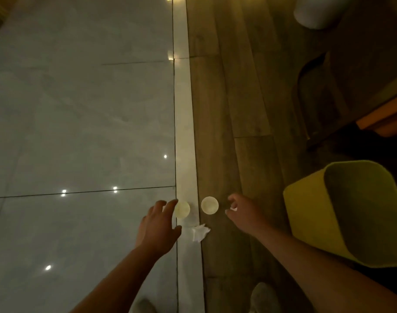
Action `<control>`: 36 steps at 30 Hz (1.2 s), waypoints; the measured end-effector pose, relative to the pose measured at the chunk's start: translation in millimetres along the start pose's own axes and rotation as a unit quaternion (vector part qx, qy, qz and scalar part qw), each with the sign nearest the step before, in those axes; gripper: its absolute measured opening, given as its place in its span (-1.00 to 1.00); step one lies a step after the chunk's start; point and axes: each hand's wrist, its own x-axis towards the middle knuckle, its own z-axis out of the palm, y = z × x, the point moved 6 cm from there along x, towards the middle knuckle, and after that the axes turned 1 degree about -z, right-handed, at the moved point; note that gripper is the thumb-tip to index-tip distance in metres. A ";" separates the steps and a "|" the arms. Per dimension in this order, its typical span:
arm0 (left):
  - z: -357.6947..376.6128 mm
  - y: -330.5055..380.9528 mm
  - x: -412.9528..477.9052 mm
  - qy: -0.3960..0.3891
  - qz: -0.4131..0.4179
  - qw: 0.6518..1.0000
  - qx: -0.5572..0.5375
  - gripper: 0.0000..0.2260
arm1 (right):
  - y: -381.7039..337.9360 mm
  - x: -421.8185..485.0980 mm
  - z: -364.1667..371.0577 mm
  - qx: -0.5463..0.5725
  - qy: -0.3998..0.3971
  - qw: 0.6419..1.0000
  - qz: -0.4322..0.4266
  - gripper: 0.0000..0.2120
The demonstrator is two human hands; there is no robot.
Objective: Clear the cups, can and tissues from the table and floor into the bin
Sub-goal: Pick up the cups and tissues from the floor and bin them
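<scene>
Two pale paper cups stand upright on the floor, one on the light strip and one on the wooden boards. A crumpled white tissue lies just in front of them. My left hand is open, fingers spread, its fingertips at the left cup's rim. My right hand hovers right of the right cup, fingers curled, with a small white scrap at its fingertips. The yellow bin stands at the right, its mouth tilted toward me.
Glossy grey tiles cover the floor to the left, wooden boards to the right. A white rounded object sits at the top right. A dark chair leg and an orange edge are at the right. My shoes show below.
</scene>
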 end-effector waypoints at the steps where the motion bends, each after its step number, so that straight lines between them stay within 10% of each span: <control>1: 14.1 -7.6 11.5 -0.002 0.003 1.000 -0.001 -0.31 | 4.3 11.1 14.0 -0.010 -0.001 1.000 -0.007 -0.64; 8: 105.1 -63.7 84.5 -0.007 0.021 1.000 -0.023 -0.14 | 41.6 91.6 90.7 -0.123 -0.015 0.990 -0.066 -0.39; 15: 160.8 -85.8 141.0 -0.042 0.125 0.991 0.000 0.08 | 62.0 165.3 108.1 -0.135 0.040 0.985 -0.102 -0.60; 27: 193.4 -95.2 175.5 0.014 0.151 0.984 -0.095 -0.25 | 69.1 194.8 144.7 -0.202 -0.003 0.969 -0.139 -0.74; 36: 170.0 -88.5 165.2 0.040 0.166 0.978 -0.122 -0.26 | 31.2 164.9 103.1 -0.004 0.071 0.981 -0.183 -0.93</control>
